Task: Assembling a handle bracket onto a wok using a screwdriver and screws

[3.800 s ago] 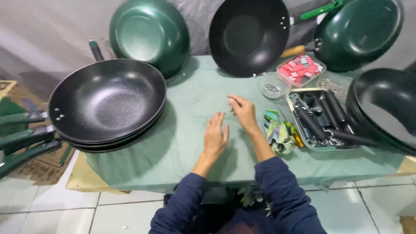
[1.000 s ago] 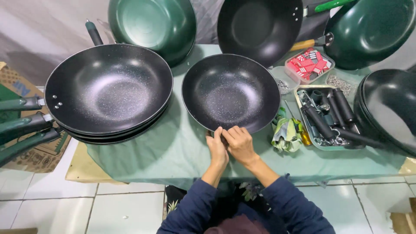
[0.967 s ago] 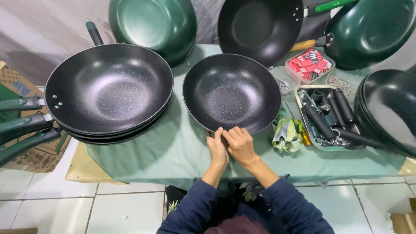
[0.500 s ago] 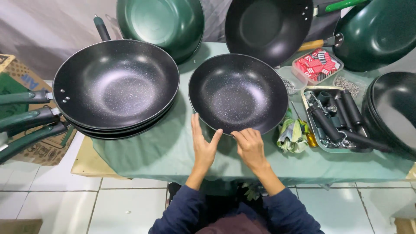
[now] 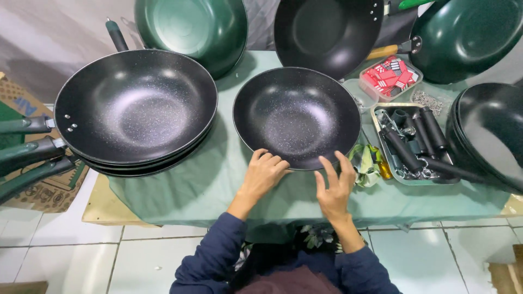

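The tabletop (image 5: 180,188), covered in pale green cloth, carries everything here, and the largest thing on it is the stack of wide black speckled non-stick woks (image 5: 136,106) at the left, their dark green handles jutting off the left edge; it has not moved across the views. Next in size are the green-bodied woks leaning up along the back (image 5: 190,27) and the black stacked pans at the far right (image 5: 487,133), also where they were. The change is in the middle: a few seconds ago that stretch of cloth was bare under flat palms, and now a smaller black speckled handle-less wok (image 5: 297,117) sits upright there, between the big stack and a metal tray of black handles and screws (image 5: 417,144). A second ago both hands met at one spot on its near rim; since then they have spread apart. The left hand (image 5: 264,174) now curls its fingers over the near-left rim in a light grip, while the right hand (image 5: 335,185) is open, fingers spread, its tips touching the near-right rim. By that spread, the pan looks set down and is being steadied or turned in place. Smallest, a clear box of red packets (image 5: 389,76) sits behind the tray, and crumpled green wrappers (image 5: 366,163) lie just right of the right hand.
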